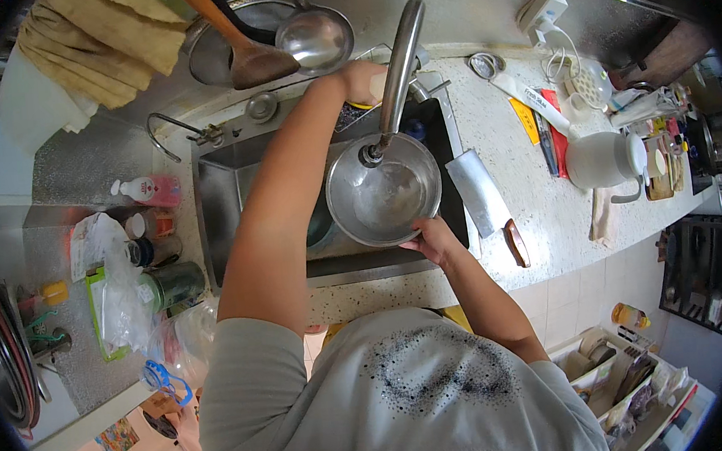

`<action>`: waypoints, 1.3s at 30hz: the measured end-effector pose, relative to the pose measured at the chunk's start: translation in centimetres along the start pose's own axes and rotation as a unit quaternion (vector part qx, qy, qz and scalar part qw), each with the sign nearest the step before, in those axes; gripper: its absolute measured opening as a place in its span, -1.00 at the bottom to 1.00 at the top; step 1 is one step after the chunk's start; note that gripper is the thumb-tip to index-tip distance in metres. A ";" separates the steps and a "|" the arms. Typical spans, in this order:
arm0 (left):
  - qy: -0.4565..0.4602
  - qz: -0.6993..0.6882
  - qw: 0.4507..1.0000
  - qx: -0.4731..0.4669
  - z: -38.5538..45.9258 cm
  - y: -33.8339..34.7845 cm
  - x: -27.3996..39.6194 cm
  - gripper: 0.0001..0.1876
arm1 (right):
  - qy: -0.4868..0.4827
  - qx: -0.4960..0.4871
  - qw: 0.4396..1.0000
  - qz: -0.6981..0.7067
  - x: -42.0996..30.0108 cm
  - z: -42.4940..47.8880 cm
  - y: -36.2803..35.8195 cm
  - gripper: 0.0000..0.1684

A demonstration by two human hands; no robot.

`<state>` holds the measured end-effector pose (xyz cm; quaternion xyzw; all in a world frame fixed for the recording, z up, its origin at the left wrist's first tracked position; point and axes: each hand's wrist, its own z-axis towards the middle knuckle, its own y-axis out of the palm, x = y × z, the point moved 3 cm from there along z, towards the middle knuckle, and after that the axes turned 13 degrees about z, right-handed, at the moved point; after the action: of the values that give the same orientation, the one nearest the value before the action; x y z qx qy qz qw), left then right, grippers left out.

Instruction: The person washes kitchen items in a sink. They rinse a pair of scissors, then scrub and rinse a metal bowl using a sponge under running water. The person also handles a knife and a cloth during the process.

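My right hand [433, 240] grips the near rim of a round metal pot [388, 201], tilted slightly over the sink [224, 185]. The spout of a metal faucet [401, 70] reaches down to the pot's opening. My left hand [364, 82] is at the sink's back edge beside the faucet base, by a wire rack [352, 117] with something yellow; the fingers are partly hidden, so its hold is unclear. A cleaver [478, 192] with a wooden handle lies on the counter right of the sink.
A pitcher [604, 158], packets and a power strip [545, 14] are at the right. A wooden spatula [259, 58] and a metal ladle [316, 38] hang above the back edge. A pink soap bottle [158, 189], jars and a plastic bag [121, 295] stand left of the sink.
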<state>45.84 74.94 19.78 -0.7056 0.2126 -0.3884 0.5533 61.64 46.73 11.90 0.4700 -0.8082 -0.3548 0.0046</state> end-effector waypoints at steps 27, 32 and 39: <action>-0.218 0.187 0.954 -0.087 -17.8 14.8 13.8 -0.74 | -0.062 0.084 0.984 -0.141 0.5 0.4 2.4 -0.20; -0.187 0.371 0.907 0.069 -14.5 13.0 9.9 -0.68 | 0.044 0.013 0.995 -0.087 0.2 1.0 3.5 -0.42; -0.189 -0.223 0.923 0.251 -10.8 16.1 12.3 -0.69 | 0.070 0.001 0.994 -0.084 -0.3 0.3 4.5 -0.56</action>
<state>46.98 54.54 9.38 -0.6330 -0.1630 -0.4021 0.6411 58.32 48.45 14.37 0.5604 -0.7637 -0.3190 0.0311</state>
